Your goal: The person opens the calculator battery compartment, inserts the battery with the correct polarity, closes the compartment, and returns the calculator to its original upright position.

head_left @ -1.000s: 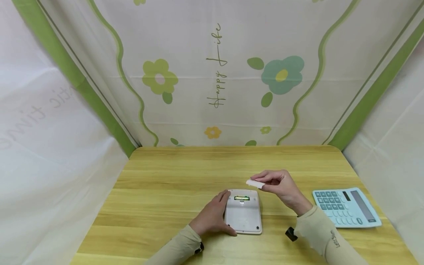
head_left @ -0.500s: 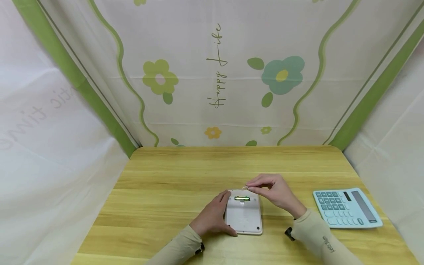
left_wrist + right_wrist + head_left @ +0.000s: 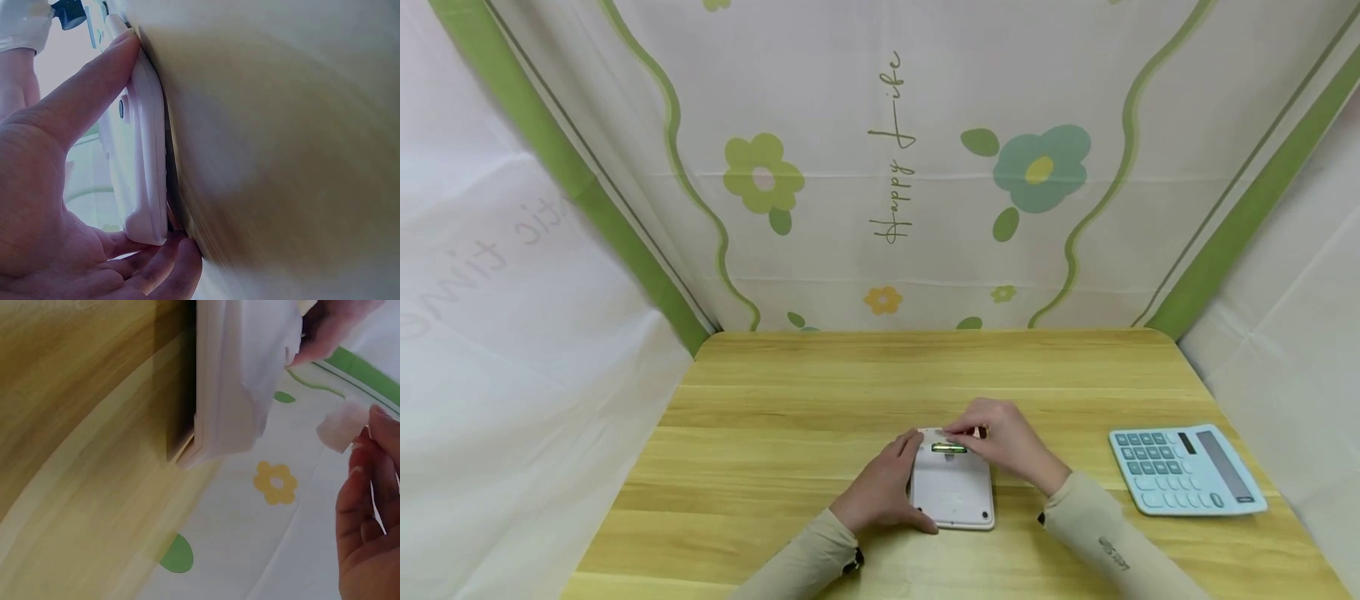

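Observation:
A white calculator (image 3: pixel 952 490) lies back up on the table, its battery slot uncovered and a greenish battery (image 3: pixel 949 448) inside. My left hand (image 3: pixel 880 490) holds it by the left side, fingers at the far corner and thumb at the near edge. In the left wrist view the thumb and fingers span the white casing (image 3: pixel 145 162). Between thumb and fingertips, my right hand (image 3: pixel 1006 440) pinches a small white battery cover (image 3: pixel 340 427) close by the slot. From the head, those fingers mostly hide the cover.
A light blue calculator (image 3: pixel 1187 471) lies keys up at the table's right side. Behind the wooden table (image 3: pixel 760 417) hangs a white curtain (image 3: pixel 820 250) with printed flowers, and more cloth encloses both sides.
My right hand has come left and down with the battery cover, from above the calculator's right corner to beside the slot. The cover has tilted. My left hand stays in place.

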Demonstrator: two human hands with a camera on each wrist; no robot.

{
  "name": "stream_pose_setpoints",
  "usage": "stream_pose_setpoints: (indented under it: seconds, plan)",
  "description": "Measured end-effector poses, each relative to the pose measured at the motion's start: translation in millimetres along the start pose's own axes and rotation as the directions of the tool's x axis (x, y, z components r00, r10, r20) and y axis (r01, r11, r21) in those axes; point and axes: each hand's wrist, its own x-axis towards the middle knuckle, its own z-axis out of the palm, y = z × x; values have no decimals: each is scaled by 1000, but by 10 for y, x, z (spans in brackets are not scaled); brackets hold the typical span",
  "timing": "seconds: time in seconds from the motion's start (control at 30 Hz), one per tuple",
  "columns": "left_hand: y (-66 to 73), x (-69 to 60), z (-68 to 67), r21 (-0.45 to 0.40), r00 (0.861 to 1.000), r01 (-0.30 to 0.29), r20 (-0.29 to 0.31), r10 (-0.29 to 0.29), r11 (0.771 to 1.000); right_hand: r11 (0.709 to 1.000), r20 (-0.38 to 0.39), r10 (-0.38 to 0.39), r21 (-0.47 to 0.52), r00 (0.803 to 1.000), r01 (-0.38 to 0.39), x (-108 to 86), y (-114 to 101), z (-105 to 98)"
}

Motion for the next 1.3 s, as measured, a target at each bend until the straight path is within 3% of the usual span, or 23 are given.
stream_pose_setpoints:
  seconds: [0.2,0.43,1.03,1.3]
  plan:
    - [10,7,-6,-3,1000,5,5,-5,1000,980,39,-37,-192,999,44,36,-23,112]
    - [15,6,-4,-5,1000,-1,6,1,1000,966,97,-43,-249,994,66,27,-40,196]
    - [1,-4,3,12,1000,-17,-17,17,1000,979,185,-18,-195,983,55,-2,-3,231]
    - [-6,-13,5,3,1000,-10,-6,10,1000,992,240,1,-120,971,28,-30,40,200]
